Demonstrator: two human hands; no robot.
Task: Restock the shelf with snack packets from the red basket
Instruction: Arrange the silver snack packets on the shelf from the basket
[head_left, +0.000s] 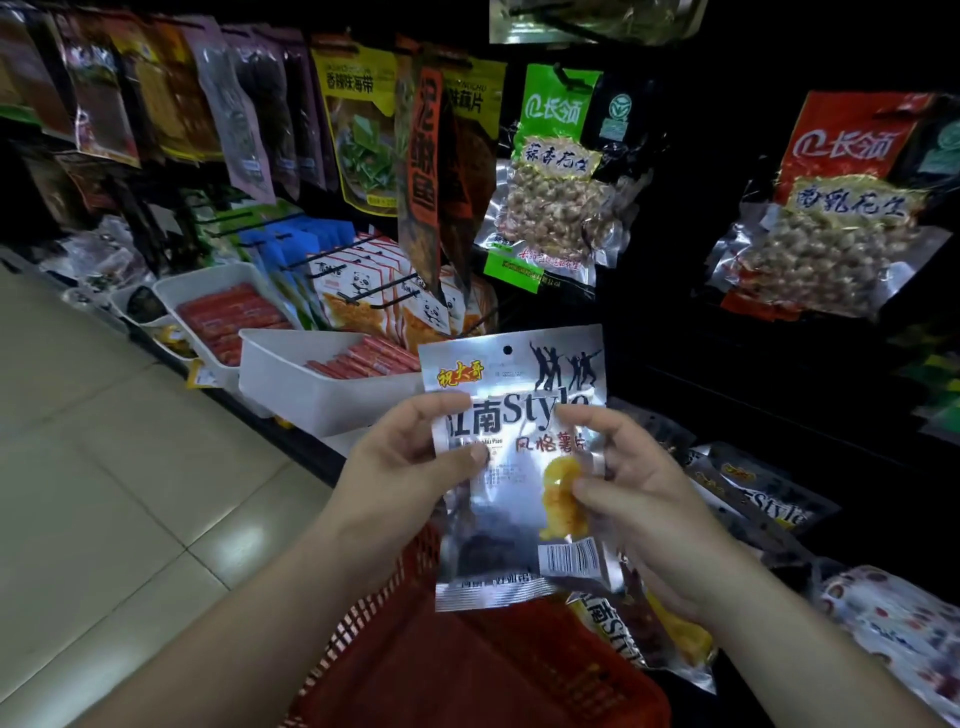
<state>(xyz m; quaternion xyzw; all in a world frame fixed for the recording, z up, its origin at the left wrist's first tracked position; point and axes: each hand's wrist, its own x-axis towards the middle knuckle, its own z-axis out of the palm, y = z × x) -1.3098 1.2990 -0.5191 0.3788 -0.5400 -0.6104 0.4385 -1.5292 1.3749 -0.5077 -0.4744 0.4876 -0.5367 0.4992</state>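
Note:
I hold a silver snack packet (517, 415) upright in front of me, its hang hole at the top. My left hand (410, 467) pinches its left edge with thumb on the front. My right hand (618, 483) pinches its right edge. Below my hands stands the red basket (467, 670), with another silver packet (623, 629) of the same kind leaning at its right side. The shelf (675, 322) is a dark rack of pegs straight ahead, hung with snack bags.
Peanut bags hang at centre (556, 202) and right (831, 218). White trays of red sausages (311, 384) sit on the low ledge to the left. More silver packets (758, 499) lie at the lower right. Tiled floor (104, 467) spreads to the left.

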